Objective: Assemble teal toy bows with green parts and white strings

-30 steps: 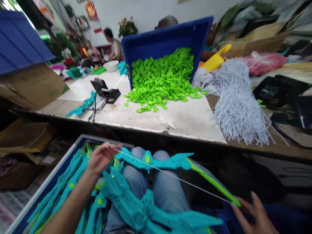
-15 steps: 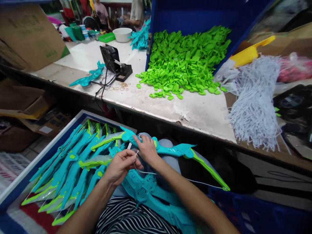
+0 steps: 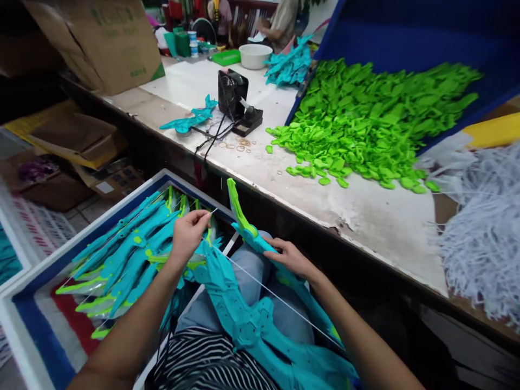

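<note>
My left hand [image 3: 189, 234] pinches the end of a thin white string [image 3: 264, 284], and its tip sticks out past the fingers. The string runs slanting across my lap down to the right. My right hand [image 3: 290, 257] is closed round the turquoise body of a toy bow [image 3: 255, 241]. One lime-green limb of that bow [image 3: 239, 208] points up and away; its other end is partly hidden behind my right forearm. Across my lap lies another turquoise bow body [image 3: 247, 322], under the string and touched by neither hand.
Several turquoise and green bows fill a white-rimmed crate [image 3: 93, 216] at left. On the bench stand a black fan-like device [image 3: 232, 93], rubber bands [image 3: 241, 143], a heap of green pieces [image 3: 357, 124] and a white string bundle [image 3: 483, 233]. Other people sit behind.
The bow has swung from lying crosswise to pointing away from me. My left hand has drawn the string end up and left, away from my right hand. The view has turned left.
</note>
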### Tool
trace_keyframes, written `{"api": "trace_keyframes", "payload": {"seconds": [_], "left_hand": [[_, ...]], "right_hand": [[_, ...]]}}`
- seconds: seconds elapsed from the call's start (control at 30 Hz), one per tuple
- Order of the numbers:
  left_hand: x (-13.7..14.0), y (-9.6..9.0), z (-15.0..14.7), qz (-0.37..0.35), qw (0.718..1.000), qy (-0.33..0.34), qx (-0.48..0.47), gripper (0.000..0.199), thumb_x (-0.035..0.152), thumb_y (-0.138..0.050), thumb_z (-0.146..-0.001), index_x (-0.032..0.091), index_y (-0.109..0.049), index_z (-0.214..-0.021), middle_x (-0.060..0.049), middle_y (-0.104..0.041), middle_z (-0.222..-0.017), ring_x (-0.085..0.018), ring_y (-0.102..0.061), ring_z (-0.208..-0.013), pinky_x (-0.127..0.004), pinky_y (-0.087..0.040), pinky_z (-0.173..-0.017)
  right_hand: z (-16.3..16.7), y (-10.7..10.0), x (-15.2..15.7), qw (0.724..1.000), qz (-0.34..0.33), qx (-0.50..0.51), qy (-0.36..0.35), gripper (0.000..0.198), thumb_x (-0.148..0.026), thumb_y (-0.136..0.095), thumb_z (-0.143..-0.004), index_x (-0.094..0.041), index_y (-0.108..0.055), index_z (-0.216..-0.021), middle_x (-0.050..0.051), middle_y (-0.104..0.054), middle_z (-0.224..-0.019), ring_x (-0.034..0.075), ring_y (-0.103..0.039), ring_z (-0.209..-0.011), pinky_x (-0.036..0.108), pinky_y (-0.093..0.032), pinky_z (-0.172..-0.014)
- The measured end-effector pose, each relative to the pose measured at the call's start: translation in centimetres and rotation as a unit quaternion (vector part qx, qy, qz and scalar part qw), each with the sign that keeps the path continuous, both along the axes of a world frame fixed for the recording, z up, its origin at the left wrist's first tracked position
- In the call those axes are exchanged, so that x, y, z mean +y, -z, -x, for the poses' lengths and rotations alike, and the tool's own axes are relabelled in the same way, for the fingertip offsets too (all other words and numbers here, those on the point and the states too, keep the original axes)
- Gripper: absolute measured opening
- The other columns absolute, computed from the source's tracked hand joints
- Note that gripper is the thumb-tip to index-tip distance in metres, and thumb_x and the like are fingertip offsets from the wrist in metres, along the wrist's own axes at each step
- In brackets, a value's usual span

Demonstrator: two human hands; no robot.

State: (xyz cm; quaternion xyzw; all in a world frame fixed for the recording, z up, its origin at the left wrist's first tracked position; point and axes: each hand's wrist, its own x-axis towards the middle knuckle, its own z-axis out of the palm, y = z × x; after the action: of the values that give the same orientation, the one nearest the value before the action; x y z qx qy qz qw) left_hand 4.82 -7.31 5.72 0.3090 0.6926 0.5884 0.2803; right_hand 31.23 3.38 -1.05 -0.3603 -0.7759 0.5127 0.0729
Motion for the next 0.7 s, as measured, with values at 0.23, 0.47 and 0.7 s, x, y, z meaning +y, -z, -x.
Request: {"api": "trace_keyframes", "payload": {"seconds": [0.23, 0.47, 0.7], "left_hand": [[4.9, -1.3, 0.9, -0.025, 0.990, 0.040, 0.133, 0.018, 0.029, -0.059, -0.073, 0.015, -0.069, -0.071, 0.003, -0.059, -0.053, -0.010, -0.050, -0.052, -0.021, -0.038, -0.054], [5.9, -1.4, 1.1, -0.027, 0.977, 0.047, 0.207, 0.017, 0.028, -0.058, -0.076, 0.015, -0.070, -0.074, 0.002, -0.059, -0.056, -0.012, -0.052, -0.054, -0.022, -0.038, -0.056], [6.0, -1.1, 1.3, -0.021, 0.972, 0.049, 0.229, 0.018, 0.029, -0.057, -0.078, 0.016, -0.070, -0.076, 0.001, -0.062, -0.059, -0.012, -0.054, -0.056, -0.022, -0.039, -0.058]], "right_hand": [[-0.1, 0.4, -0.4, 1.000, -0.021, 0.012, -0.012, 0.050, -0.040, -0.061, -0.080, -0.022, -0.061, -0.126, 0.005, -0.064, -0.097, 0.020, -0.057, -0.086, 0.033, -0.047, -0.080], [-0.1, 0.7, -0.4, 0.999, -0.031, 0.000, -0.013, 0.052, -0.040, -0.062, -0.080, -0.023, -0.058, -0.130, 0.005, -0.061, -0.096, 0.020, -0.057, -0.085, 0.035, -0.047, -0.082], [-0.1, 0.9, -0.5, 0.999, -0.031, 0.002, -0.013, 0.051, -0.039, -0.062, -0.081, -0.024, -0.058, -0.130, 0.004, -0.060, -0.095, 0.020, -0.056, -0.086, 0.035, -0.047, -0.083]]}}
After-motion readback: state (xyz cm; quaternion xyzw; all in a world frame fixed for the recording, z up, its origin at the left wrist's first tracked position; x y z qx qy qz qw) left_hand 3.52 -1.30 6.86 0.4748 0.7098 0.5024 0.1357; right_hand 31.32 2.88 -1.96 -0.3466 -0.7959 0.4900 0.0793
